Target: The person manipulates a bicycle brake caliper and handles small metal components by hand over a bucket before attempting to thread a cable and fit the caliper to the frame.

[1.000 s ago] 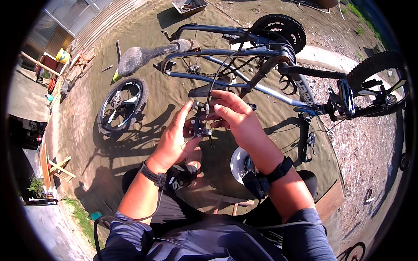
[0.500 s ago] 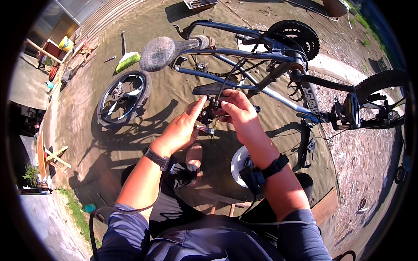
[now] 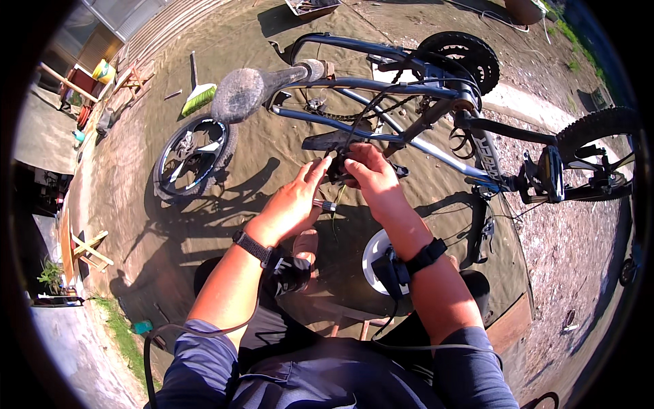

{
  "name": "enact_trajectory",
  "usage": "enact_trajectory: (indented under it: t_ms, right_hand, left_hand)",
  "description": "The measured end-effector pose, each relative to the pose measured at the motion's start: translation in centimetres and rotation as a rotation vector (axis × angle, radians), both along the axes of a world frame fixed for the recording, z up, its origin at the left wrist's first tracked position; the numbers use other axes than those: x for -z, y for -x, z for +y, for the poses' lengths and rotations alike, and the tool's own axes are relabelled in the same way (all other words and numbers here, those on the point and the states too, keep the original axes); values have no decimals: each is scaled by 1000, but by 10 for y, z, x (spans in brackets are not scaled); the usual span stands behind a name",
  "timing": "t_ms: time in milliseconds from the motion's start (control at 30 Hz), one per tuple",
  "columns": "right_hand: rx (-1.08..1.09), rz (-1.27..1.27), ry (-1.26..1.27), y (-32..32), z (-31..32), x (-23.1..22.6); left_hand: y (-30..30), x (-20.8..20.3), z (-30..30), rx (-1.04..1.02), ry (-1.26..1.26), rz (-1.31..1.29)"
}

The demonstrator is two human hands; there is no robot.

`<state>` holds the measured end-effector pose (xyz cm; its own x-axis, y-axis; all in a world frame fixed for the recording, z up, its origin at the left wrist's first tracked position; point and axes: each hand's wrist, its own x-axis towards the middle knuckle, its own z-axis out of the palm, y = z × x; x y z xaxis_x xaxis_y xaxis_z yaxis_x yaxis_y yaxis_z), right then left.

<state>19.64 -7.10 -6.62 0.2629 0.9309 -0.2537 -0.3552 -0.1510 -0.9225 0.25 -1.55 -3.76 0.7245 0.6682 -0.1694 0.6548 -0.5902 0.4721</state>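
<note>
In front of me, my right hand [image 3: 372,172] is closed round a small black bicycle part [image 3: 336,165], which looks like a derailleur at the end of a black cable [image 3: 361,116]. My left hand [image 3: 294,198] reaches it from the other side, fingertips against the part. Under the left palm sticks out a small tool with a pale shaft and a grey, ribbed end [image 3: 328,205], held by the curled fingers. Just beyond my hands is the blue bicycle frame [image 3: 381,87], its saddle [image 3: 238,94] to the left. The fingers hide most of the dark part.
A loose wheel [image 3: 223,160] lies on the cloth at the left, near a green-bristled broom [image 3: 199,100]. Beside my right forearm stands a white bucket [image 3: 371,262]. The bike's front wheel [image 3: 586,133] is at the far right, and a metal tray [image 3: 312,7] at the back.
My left hand has shifted slightly right and its fingers now lie straighter against the part. The right hand stays almost in place, and the view has moved a little.
</note>
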Motion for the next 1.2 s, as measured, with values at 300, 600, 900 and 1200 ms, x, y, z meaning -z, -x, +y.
enact_trajectory:
  t_ms: [300,600,900,1200]
  right_hand:
    - [-10,-17,-74,-4,1,9]
    - [18,-113,-91,-11,-23,-5]
    - [-140,-232,-6,-29,-61,-28]
    - [-94,-451,-68,-45,-102,-38]
  left_hand:
    - [-8,-7,1,34,-69,-149]
    - [-18,-9,-6,-16,-36,-219]
    - [-21,-22,-17,-166,87,-390]
    - [-21,-37,-22,-29,-62,-440]
